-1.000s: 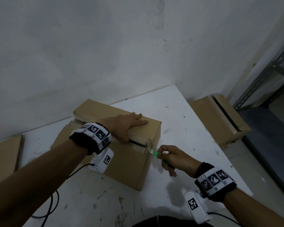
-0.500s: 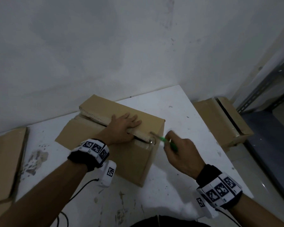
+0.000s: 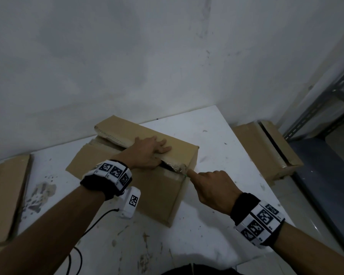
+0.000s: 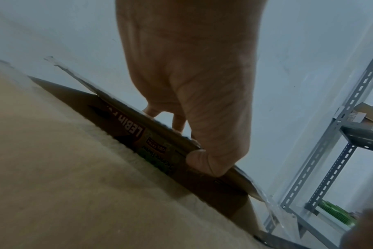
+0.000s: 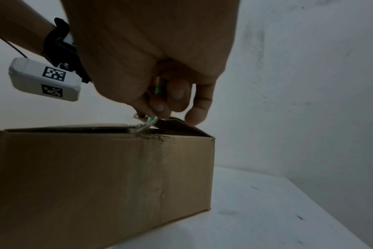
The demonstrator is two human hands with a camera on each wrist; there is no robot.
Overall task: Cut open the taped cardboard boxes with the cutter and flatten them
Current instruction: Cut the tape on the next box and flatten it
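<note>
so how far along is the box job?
Done: top seam of the box is split nearly end to end, one flap lifted. In hand: left hand grips that flap, right hand works the cutter at the last tape. Left: flattening it, plus the floor box, standing unflattened.

Room over table [image 3: 216, 139] right of box [image 3: 157, 195] — wall [image 3: 127, 66] close behind, cardboard [image 3: 6, 185] at left edge.

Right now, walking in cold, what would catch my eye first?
A cardboard box sits on the white table, its top flap held by the left hand. The right hand holds a green cutter against the taped seam. A second box stands beyond the table's right edge.
</note>
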